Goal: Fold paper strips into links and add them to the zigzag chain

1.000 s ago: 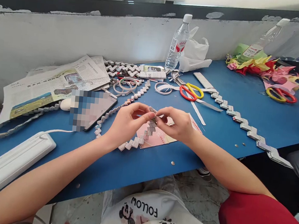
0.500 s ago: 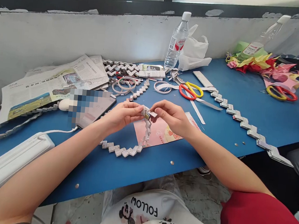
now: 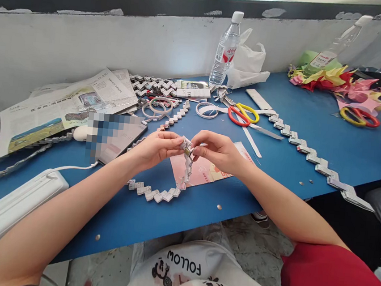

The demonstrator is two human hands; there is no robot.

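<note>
A zigzag chain of folded newspaper strips (image 3: pixel 158 195) curves over the blue table and rises to my fingers. My left hand (image 3: pixel 163 148) pinches its end between thumb and fingers. Close on the right, my right hand (image 3: pixel 218 152) is closed in a pinch on a small folded paper strip (image 3: pixel 203 145) at that same end; the fingertips hide most of this strip. Under the hands lies a pink printed sheet (image 3: pixel 198 168). More of the zigzag chain (image 3: pixel 180 112) runs behind my left hand.
Scissors with red and yellow handles (image 3: pixel 243 115), tape rolls (image 3: pixel 207 110) and a water bottle (image 3: pixel 226 50) stand beyond my hands. Newspapers (image 3: pixel 69 109), a phone (image 3: pixel 123 139) and a white power strip (image 3: pixel 18 212) are at left. Another paper chain (image 3: pixel 310 157) reaches the right edge, near another person's arm.
My right hand has turned the small folded strip, which now shows edge-on and less of it is visible. My left hand keeps its pinch; the view has shifted slightly.
</note>
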